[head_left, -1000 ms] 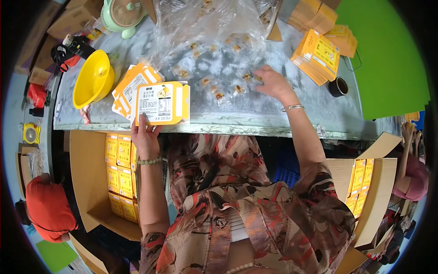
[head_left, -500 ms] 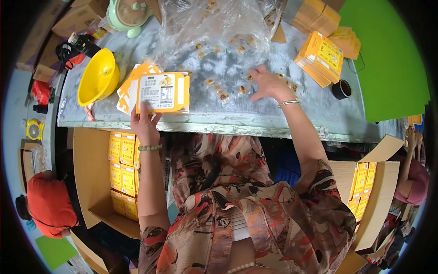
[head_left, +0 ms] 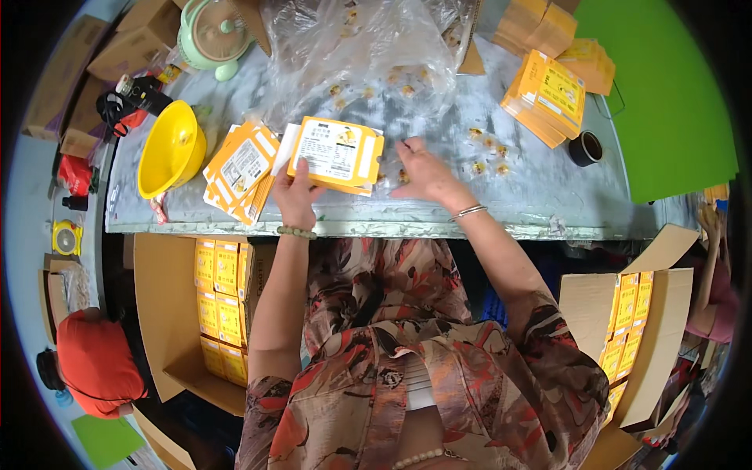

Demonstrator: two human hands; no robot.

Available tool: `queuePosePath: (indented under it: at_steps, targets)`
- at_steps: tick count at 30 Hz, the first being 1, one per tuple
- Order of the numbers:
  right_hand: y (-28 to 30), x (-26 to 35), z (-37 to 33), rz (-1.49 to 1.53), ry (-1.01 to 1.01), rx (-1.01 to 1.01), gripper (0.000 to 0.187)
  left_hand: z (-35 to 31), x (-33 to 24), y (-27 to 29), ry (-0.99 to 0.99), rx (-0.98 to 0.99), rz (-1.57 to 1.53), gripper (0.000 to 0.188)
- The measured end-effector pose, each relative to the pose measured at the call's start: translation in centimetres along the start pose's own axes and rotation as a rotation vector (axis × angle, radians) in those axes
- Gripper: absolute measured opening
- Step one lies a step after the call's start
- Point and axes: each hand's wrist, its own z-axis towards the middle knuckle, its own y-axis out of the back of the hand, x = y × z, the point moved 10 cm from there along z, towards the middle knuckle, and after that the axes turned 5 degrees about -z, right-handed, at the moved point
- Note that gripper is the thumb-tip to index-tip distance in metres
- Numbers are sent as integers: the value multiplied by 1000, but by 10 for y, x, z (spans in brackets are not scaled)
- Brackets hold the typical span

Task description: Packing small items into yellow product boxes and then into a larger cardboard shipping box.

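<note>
My left hand [head_left: 295, 199] grips a flat yellow-and-white carton [head_left: 332, 153] by its near left corner, thumb on top. The carton is raised at the table's front, with part of a pale flap showing at its left. Close to its right end is my right hand [head_left: 428, 177], thumb and fingers apart. Small clear-wrapped packets [head_left: 403, 175] lie between those fingers and the carton, partly hidden. To the right, several similar packets [head_left: 489, 142] are scattered on the table. A fanned stack of flat cartons [head_left: 241, 166] rests left of my left hand.
A yellow bowl [head_left: 174, 149] and a green fan [head_left: 215, 31] stand at left. Clear plastic sheeting [head_left: 360, 55] covers the back middle. At right are piled flat cartons [head_left: 544, 98] and a dark cup [head_left: 585, 149]. Open boxes [head_left: 160, 313] of yellow cartons sit below the table. A person in red [head_left: 102, 364] is at left.
My left hand has carried the carton to the right, off the fanned stack. My right hand has come left and nearer, closing the gap to the carton. The view has shifted slightly.
</note>
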Motion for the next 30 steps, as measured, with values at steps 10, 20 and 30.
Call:
queuePosePath:
  at_steps: [10,20,30]
  targets:
    - [-2,21,3,1210,62,-238,50,-19,30,-8,157,128,-259,31]
    - [114,-89,-97,152,-111,-925,52,-30,7,12,123,181,-384,31]
    - [39,-68,-92,-135,-190,-547,57,-46,11,12,97,124,-270,25]
